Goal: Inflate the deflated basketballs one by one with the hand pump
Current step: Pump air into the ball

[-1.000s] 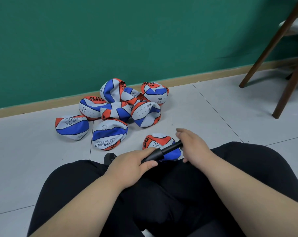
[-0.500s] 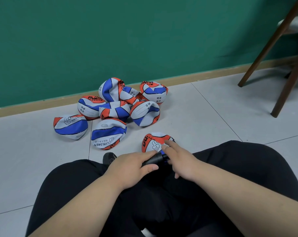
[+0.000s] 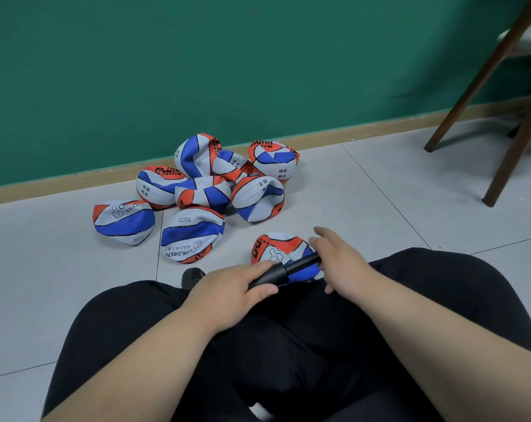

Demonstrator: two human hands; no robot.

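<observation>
Pump [image 3: 281, 271] gripped in left hand [image 3: 227, 292]; right hand [image 3: 340, 263] covers its far end, hold unclear
</observation>
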